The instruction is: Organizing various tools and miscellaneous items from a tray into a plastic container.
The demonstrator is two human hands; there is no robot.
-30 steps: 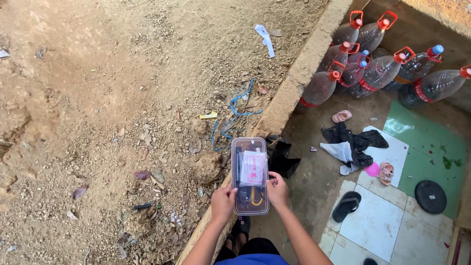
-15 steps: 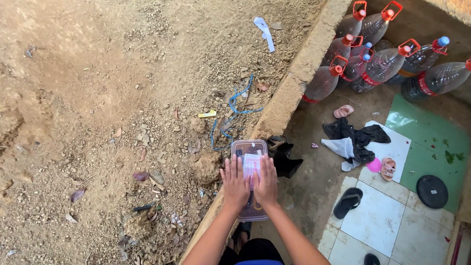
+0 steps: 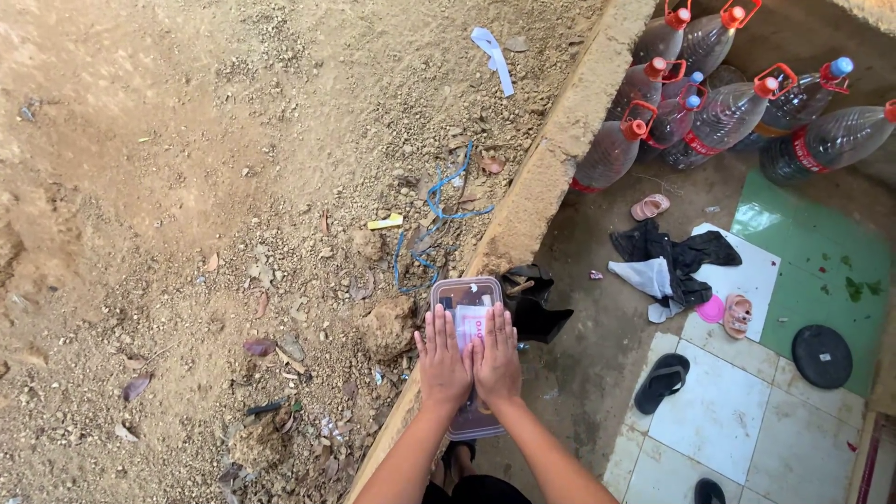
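A clear rectangular plastic box (image 3: 464, 298) with a lid lies on the low concrete curb (image 3: 551, 163) in front of me. A white and red packet and dark items show through the lid. My left hand (image 3: 441, 359) and my right hand (image 3: 496, 357) rest flat, side by side, on top of the lid with the fingers stretched out. The near half of the box is hidden under my palms.
Dirt ground with stones, leaves and a blue cord (image 3: 439, 201) lies to the left. Several large plastic bottles (image 3: 719, 117) stand at the upper right. Dark cloth (image 3: 667, 261), small pink sandals (image 3: 737, 314), a black sandal (image 3: 660, 381) and a black round lid (image 3: 821, 355) lie on the tiled floor.
A second ago my hands held the box at its near corners. They moved onto the lid and now lie flat on it, pressed a little closer together.
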